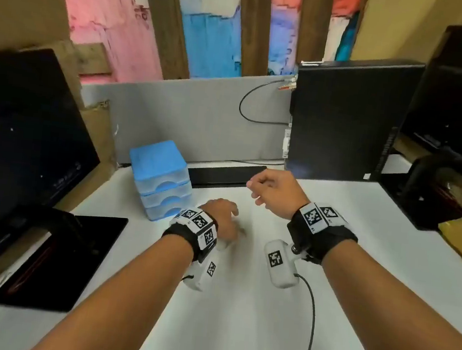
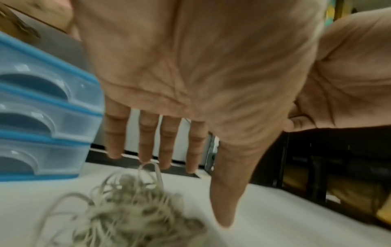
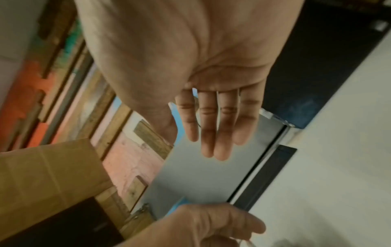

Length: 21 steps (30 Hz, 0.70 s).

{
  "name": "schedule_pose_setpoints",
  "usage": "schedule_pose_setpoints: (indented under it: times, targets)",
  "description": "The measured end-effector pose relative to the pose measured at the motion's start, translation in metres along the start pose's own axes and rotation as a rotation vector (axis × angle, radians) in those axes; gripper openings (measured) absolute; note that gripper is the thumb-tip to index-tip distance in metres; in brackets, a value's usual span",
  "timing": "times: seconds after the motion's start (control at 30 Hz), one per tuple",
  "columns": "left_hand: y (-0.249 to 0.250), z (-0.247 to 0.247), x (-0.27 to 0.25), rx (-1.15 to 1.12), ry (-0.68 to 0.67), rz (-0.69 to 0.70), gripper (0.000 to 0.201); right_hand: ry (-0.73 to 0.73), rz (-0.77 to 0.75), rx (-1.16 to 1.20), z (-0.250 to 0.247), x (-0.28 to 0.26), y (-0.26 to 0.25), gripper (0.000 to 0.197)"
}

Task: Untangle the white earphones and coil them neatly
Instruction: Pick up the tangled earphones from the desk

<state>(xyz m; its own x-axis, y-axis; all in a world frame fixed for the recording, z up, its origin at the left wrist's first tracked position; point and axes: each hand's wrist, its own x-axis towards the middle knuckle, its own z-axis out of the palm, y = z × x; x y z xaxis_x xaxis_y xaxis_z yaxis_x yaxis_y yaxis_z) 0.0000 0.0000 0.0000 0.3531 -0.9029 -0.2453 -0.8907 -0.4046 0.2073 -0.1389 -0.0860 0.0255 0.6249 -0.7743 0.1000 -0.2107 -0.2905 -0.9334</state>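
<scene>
Left hand (image 2: 190,70) spread above tangled white earphones (image 2: 131,208), empty; right hand (image 3: 190,66) at 2 o'clock, flat, empty. Risk: blind tug tightens knots.

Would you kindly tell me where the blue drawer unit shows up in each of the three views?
Head: blue drawer unit stands left of centre on the table, beyond the left hand.
Left wrist: drawer unit fills the left edge.
Right wrist: only a blue sliver, uncertain.
Shared landmark: grey partition.
</scene>
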Motion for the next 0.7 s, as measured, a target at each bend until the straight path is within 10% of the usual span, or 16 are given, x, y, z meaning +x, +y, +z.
schedule_pose_setpoints:
  times: [0.3, 0.53, 0.7]
  targets:
    - [-0.026, 0.013, 0.059, 0.020, -0.148, -0.014, 0.053, -0.113, 0.082, 0.015, -0.007, 0.067, 0.052, 0.013]
    - [-0.021, -0.020, 0.039, -0.547, 0.132, 0.078, 0.043, -0.075, 0.162, 0.070, -0.026, 0.044, 0.030, 0.019]
    - [0.001, -0.004, 0.022, -0.488, 0.478, 0.281, 0.052, -0.210, 0.341, 0.361, -0.010, 0.008, 0.015, 0.057]
